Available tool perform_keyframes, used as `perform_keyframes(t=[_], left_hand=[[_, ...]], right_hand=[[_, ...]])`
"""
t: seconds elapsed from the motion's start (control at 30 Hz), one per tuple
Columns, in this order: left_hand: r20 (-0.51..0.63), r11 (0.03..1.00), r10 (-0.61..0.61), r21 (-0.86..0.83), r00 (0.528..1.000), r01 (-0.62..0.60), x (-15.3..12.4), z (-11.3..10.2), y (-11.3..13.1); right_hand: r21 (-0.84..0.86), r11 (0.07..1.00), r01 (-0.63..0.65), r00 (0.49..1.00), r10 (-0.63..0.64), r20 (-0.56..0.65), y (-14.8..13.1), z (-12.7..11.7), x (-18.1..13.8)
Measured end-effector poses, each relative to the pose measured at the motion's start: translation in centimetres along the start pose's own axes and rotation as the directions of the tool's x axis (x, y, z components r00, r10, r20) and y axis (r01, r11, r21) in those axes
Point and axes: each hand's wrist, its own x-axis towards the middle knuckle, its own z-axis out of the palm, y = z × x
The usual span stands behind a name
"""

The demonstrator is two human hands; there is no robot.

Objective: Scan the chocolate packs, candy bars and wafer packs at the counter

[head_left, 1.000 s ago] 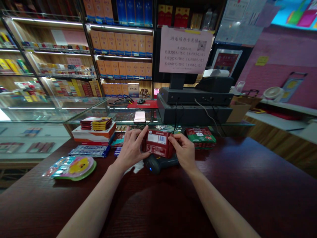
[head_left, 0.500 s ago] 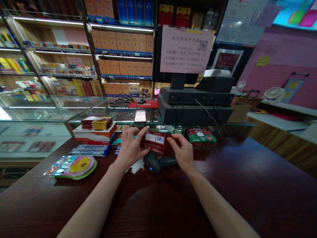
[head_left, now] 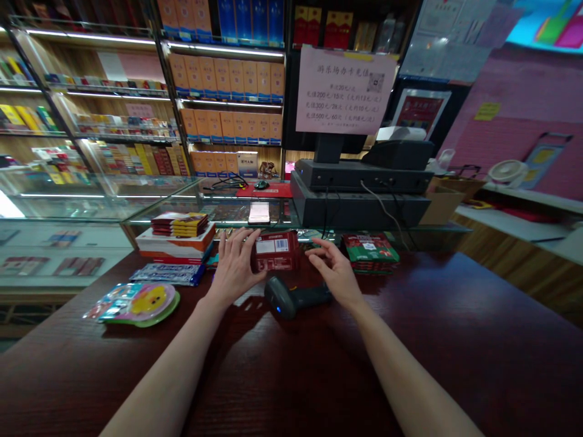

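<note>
A dark red packet (head_left: 276,252) with a white label and barcode faces me near the far edge of the desk. My left hand (head_left: 235,264) has its left side between thumb and fingers; its hidden left edge makes the exact grip hard to see. To the packet's right, my right hand (head_left: 334,267) is apart from it, fingers parted with nothing in them. A black barcode scanner (head_left: 291,297) with a lit blue light lies on the desk below the packet, its handle end near my right hand.
At left lie a yellow-faced toy pack (head_left: 146,301), blue-silver packets (head_left: 168,273) and boxes (head_left: 175,244) topped with small packets. Green-red packets (head_left: 371,250) are stacked at right. Behind stand a glass counter (head_left: 214,209) and a cash register (head_left: 359,194) bearing a paper sign.
The red packet has moved left and slightly back with my left hand. My right hand has let go of its right edge, and its fingers have parted.
</note>
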Motion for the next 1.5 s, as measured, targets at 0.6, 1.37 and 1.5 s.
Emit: perform_keyframes(t=[0.6, 1.37, 1.5], left_hand=[[0.055, 0.993, -0.103, 0.06, 0.993, 0.099, -1.7, 1.3, -2.9], [0.003, 0.992, -0.074, 0.104, 0.997, 0.074, -2.1, 1.3, -3.0], [0.005, 0.99, -0.08, 0.116, 0.997, 0.079, -2.1, 1.3, -3.0]], right_hand=[[-0.542, 0.806, 0.237, 0.761, 0.193, 0.619, -0.1, -1.7, -1.9], [-0.496, 0.798, 0.344, 0.853, -0.045, 0.519, -1.1, -2.4, -1.5], [-0.488, 0.808, 0.331, 0.861, -0.047, 0.507, -1.2, -2.7, -1.4]])
